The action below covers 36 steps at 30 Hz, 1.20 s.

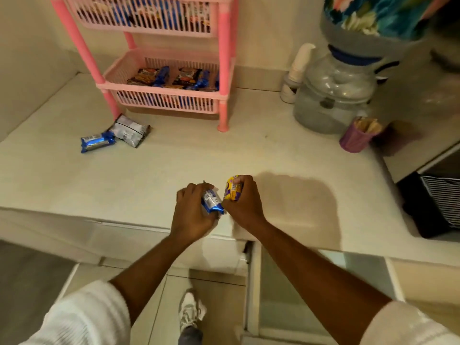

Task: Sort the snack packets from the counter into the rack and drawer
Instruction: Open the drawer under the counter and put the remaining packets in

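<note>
From the head view I see my left hand [193,211] curled round a blue packet [212,201] and my right hand [245,199] round a yellow packet [232,188], both over the counter [174,165] edge. The pink rack [164,93] lies straight ahead, nearer my left.

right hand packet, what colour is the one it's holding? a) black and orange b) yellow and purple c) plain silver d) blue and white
b: the right hand grips a yellow and purple packet just above the counter edge, while the blue and white packet is in the left hand.
</note>
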### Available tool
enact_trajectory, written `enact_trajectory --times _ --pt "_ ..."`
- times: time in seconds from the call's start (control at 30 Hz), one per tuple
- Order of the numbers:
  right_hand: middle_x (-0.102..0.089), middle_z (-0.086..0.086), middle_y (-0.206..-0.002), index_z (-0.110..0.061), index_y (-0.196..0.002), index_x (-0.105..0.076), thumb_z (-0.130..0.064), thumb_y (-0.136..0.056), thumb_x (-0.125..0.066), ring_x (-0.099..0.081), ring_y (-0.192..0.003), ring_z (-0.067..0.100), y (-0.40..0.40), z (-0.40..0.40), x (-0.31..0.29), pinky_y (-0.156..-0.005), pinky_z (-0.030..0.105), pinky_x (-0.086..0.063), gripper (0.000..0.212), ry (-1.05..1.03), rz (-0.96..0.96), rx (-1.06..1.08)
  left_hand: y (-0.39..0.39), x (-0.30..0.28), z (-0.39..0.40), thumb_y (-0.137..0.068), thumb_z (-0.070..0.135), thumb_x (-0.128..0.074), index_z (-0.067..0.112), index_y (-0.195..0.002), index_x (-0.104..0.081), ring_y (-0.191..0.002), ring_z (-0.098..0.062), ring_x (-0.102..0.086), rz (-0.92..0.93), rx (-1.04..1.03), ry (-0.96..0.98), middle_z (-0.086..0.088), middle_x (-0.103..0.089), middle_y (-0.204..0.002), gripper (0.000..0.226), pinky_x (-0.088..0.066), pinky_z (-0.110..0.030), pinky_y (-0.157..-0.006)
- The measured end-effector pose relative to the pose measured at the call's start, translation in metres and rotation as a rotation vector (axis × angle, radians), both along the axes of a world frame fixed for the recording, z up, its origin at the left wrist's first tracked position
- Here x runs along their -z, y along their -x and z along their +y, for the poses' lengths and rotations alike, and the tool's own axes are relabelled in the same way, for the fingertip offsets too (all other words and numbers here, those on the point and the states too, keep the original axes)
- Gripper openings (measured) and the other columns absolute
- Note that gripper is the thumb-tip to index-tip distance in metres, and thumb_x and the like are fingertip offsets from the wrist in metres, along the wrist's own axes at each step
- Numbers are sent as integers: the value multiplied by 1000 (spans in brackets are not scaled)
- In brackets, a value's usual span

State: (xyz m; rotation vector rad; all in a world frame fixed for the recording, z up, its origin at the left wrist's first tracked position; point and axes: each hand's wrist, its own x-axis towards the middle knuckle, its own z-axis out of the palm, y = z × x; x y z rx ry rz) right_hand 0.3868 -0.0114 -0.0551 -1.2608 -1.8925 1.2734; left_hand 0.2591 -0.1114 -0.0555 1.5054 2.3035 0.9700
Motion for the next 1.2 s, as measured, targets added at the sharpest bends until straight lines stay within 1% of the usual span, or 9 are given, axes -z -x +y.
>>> enact_trajectory --times 0.1,0.17,0.37,0.5,0.63,0.83,0.97,1.13,1.2 --pt "-51 -2 -114 -35 -102 -43 -10 -65 -77 -60 -94 15 -67 -3 1 -74 27 -54 56 -12 36 36 -69 1 -5 -63 27 -83 32 -121 -54 -105 -17 -51 -84 86 -6 7 -52 -112 65 -38 -16 -80" --pt "-57 3 -112 -33 -99 -45 -13 -68 -82 -63 -95 19 -110 -7 0 -82 35 -56 52 -2 78 65 -110 0 -10 -65 28 -82 27 -121 -57 -102 -18 -53 -111 154 -30 4 -53 -111 61 -45 -25 -82" --pt "-61 -14 -102 -35 -98 -43 -27 -72 -88 -66 -86 7 -214 -29 7 -71 18 -53 52 51 82 127 -196 1 -23 -62 39 -79 30 -126 -51 -107 -15 -54 -170 318 51 9 -53 -115 70 -50 -33 -85" --pt "-61 -9 -105 -37 -104 -43 -23 -67 -86 -66 -86 5 -261 -42 32 -70 23 -56 59 166 -68 119 -226 18 -23 -67 43 -79 35 -136 -38 -115 -13 -53 -107 411 249 11 -50 -127 81 -51 -32 -92" --pt "-63 1 -105 -23 -113 -54 -18 -60 -87 -66 -85 13 -280 -39 61 -64 24 -51 62 416 -276 165 -239 50 -18 -65 23 -83 30 -136 -36 -111 -17 -57 -51 452 500 3 -52 -126 85 -48 -22 -81" --pt "-71 4 -93 -18 -108 -60 -16 -66 -85 -67 -68 15 -273 -36 100 -53 26 -54 49 720 -394 115 -236 87 -10 -60 17 -85 16 -144 -39 -126 -27 -53 18 505 750 -7 -45 -142 96 -49 -31 -95" --pt "-73 13 -84 -6 -111 -65 -18 -66 -88 -58 -51 15 -268 -41 124 -45 24 -42 52 780 -494 41 -242 105 -7 -65 14 -85 12 -137 -45 -119 -35 -57 109 572 874 -13 -47 -135 82 -51 -41 -93" --pt "-60 16 -126 -10 -139 -43 -19 -73 -78 -66 -98 27 -259 -43 146 -61 30 -50 75 828 -569 42 -251 131 -9 -76 13 -82 8 -138 -42 -118 -35 -56 129 545 1006 -18 -40 -140 74 -53 -41 -94" --pt "-62 20 -124 -2 -136 -49 -15 -77 -74 -67 -104 33 -257 -43 158 -66 31 -49 65 855 -578 46 -253 140 -9 -74 13 -83 10 -136 -43 -120 -34 -54 104 487 1037 -15 -38 -141 74 -53 -43 -94"
